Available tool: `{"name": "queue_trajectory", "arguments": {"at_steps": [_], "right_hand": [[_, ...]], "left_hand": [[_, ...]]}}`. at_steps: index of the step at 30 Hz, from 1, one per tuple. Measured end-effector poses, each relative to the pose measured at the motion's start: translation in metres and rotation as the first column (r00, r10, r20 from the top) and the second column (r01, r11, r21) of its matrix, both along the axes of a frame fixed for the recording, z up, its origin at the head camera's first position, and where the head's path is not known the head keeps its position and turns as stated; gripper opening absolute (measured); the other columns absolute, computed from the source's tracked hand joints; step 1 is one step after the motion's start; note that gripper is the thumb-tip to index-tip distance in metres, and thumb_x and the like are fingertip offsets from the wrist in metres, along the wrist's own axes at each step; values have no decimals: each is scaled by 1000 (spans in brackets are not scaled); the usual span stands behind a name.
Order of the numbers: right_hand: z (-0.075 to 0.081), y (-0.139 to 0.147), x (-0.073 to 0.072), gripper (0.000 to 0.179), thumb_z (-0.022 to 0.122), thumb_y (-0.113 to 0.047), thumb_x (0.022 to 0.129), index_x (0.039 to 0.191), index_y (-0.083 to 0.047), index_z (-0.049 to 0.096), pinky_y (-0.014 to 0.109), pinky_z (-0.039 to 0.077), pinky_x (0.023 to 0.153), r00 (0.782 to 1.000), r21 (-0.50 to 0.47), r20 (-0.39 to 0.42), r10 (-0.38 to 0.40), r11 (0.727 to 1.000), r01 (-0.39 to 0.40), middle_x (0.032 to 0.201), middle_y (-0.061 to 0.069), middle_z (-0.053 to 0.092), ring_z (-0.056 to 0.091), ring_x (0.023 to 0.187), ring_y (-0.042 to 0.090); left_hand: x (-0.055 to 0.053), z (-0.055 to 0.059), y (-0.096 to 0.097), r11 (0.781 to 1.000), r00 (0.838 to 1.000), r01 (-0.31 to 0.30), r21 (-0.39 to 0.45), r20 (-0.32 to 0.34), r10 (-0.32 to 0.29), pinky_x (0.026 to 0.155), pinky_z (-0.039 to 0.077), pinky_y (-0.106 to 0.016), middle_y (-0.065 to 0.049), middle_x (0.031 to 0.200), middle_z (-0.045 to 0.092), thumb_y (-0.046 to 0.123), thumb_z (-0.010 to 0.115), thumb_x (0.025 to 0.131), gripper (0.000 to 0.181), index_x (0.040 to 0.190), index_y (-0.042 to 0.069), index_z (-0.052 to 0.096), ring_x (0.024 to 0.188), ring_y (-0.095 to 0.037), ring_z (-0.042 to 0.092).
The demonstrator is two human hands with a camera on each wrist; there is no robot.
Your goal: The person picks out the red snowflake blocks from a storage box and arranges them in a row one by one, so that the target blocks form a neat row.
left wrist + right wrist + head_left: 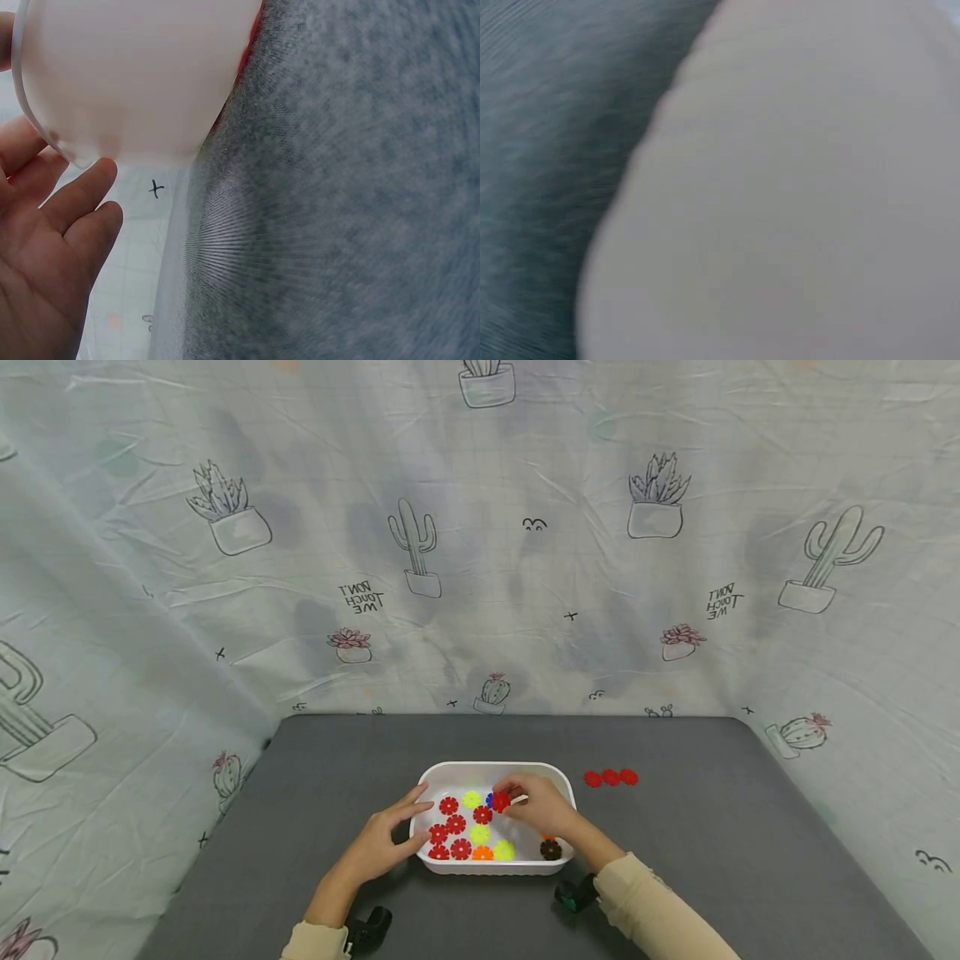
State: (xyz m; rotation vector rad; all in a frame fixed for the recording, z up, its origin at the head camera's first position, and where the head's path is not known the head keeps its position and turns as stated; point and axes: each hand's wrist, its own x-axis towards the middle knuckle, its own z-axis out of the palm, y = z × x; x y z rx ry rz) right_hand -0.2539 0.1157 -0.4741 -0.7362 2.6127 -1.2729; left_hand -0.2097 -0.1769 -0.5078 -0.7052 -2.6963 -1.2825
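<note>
A white plastic tray [495,867] holds red, yellow, orange, blue and dark notched plastic discs. My left hand [378,846] rests at the tray's left end, its spread fingers over the rim. In the left wrist view, fingertips [90,184] lie by the outer wall of the tray [142,82]. Over the tray's right half, my right hand [542,804] pinches a red notched disc [500,802] between thumb and fingers. A blue disc [490,801] shows partly behind it. The right wrist view holds mainly a blurred pale surface; neither hand nor disc can be made out.
On the grey table [337,760], 3 red discs [611,777] lie in a row right of the tray. A dark disc [551,849] sits in the tray's near right corner. A cactus-print cloth [480,552] hangs behind and beside the table.
</note>
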Motion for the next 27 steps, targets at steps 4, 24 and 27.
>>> {"name": "queue_trajectory", "arguments": {"at_steps": [4, 24, 27], "right_hand": [[13, 12, 2, 28, 68, -3, 84, 111, -5, 65, 31, 56, 80, 999, -86, 12, -40, 995, 41, 108, 8, 66, 63, 97, 23], [4, 105, -2, 39, 69, -5, 84, 121, 3, 59, 16, 52, 74, 936, -319, 117, -331, 881, 351, 113, 24, 60, 58, 88, 8], [-3, 119, -4, 40, 69, -3, 84, 122, 6, 58, 16, 52, 73, 924, -344, 114, -364, 858, 381, 113, 24, 60, 57, 86, 4]], "left_hand": [[0, 1, 0, 1000, 1000, 4, 2, -12, -4, 102, 36, -61, -5, 150, 39, 30, 67, 86, 48, 128, 8, 60, 135, -33, 40], [0, 1, 0, 1000, 1000, -2, -15, 0, 2, 102, 35, -62, -5, 151, 37, 26, 67, 86, 47, 130, 9, 59, 135, -34, 39], [0, 1, 0, 1000, 1000, 1, -8, 10, 0, 102, 34, -63, -5, 152, 37, 26, 66, 87, 48, 130, 9, 58, 136, -35, 38]]}}
